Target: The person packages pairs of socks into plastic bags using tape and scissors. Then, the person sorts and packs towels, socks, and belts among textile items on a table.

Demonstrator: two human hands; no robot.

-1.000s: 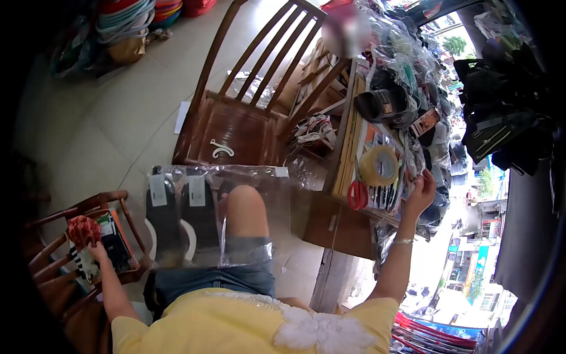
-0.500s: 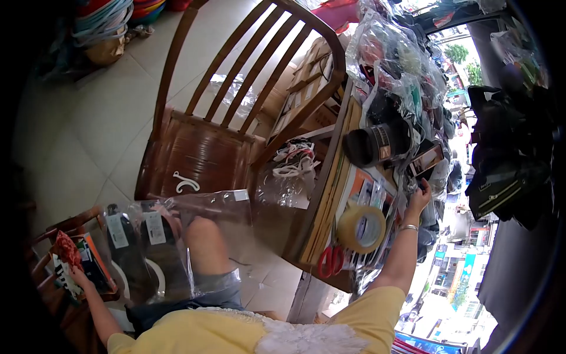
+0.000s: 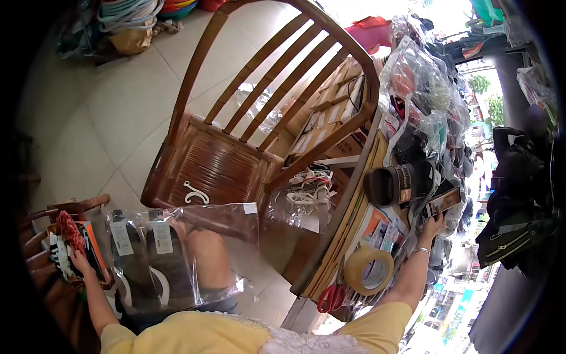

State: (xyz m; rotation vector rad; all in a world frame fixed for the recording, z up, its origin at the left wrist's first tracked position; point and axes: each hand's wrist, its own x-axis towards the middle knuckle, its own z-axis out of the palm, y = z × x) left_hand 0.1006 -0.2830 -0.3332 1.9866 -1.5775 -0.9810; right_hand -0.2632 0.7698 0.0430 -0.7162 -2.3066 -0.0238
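So the right hand [image 3: 434, 225] is up at the dark flat rectangle with a pictured face [image 3: 446, 202], over on the cluttered far side of the tabletop [image 3: 344, 239]. Fingers are at its lower edge, but I can't tell if they're actually closed on it or just touching.

It's crowded there: a chunky black sandal with a patterned strap [image 3: 383, 187] sits just beside it, and a big heap of clear plastic bags [image 3: 427, 76] piles up beyond. Near end of the tabletop has a fat roll of tan tape [image 3: 355, 271] next to the red-handled scissors [image 3: 331, 299], with the right forearm passing alongside the tape.

Left hand [image 3: 78, 261] is way off on the other side, fingers gripping the lower end of a crumpled red cloth-like bundle [image 3: 71, 233] over the stuff on a brown wooden chair [image 3: 88, 203].

In between, a clear plastic bag with two dark, white-edged shoe pieces [image 3: 137, 248] lies across the lap. Right in front is a slat-backed brown chair [image 3: 218, 159] with a white curved hook [image 3: 196, 193] on its seat; its back partly blocks the view of some cardboard boxes [image 3: 324, 115].
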